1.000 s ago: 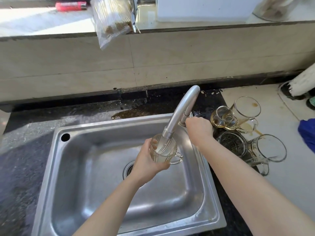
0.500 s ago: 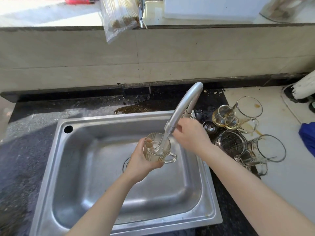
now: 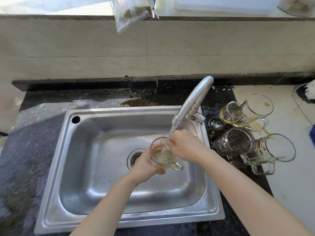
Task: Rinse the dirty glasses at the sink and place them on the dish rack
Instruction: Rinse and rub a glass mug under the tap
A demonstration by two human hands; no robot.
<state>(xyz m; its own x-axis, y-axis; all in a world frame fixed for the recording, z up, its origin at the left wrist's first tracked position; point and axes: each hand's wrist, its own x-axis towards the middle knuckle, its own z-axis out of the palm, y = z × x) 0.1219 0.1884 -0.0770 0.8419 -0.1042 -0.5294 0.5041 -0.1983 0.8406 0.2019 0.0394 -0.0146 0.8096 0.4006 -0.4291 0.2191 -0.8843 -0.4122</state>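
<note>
- Head view: a clear handled glass was held upright over the basin of the sink, with its handle turned to the near right.
- The glass was clasped by the left hand, whose fingers were wrapped round the wall from below and from the left.
- The right hand was laid against the right side of the glass's rim with its fingers bent down. Whether the rim was pinched or only touched could not be told.
- Directly above the grip, a water stream was poured from the spout of the faucet into the glass, where cloudy yellowish water was seen.
- The drain was found just left of the gripped glass, partly covered by the left hand.
- Right of the grip, beyond the sink's rim, four more glasses were gathered on the counter.
- Farthest from the grip, a small glass with yellowish liquid was leaned against a tall mug.
- Nearer, two mugs were laid on their sides, touching each other.
- A round metal plug was set between the faucet base and those glasses.
- Far beyond the grip, a plastic bag was draped over the ledge.
</note>
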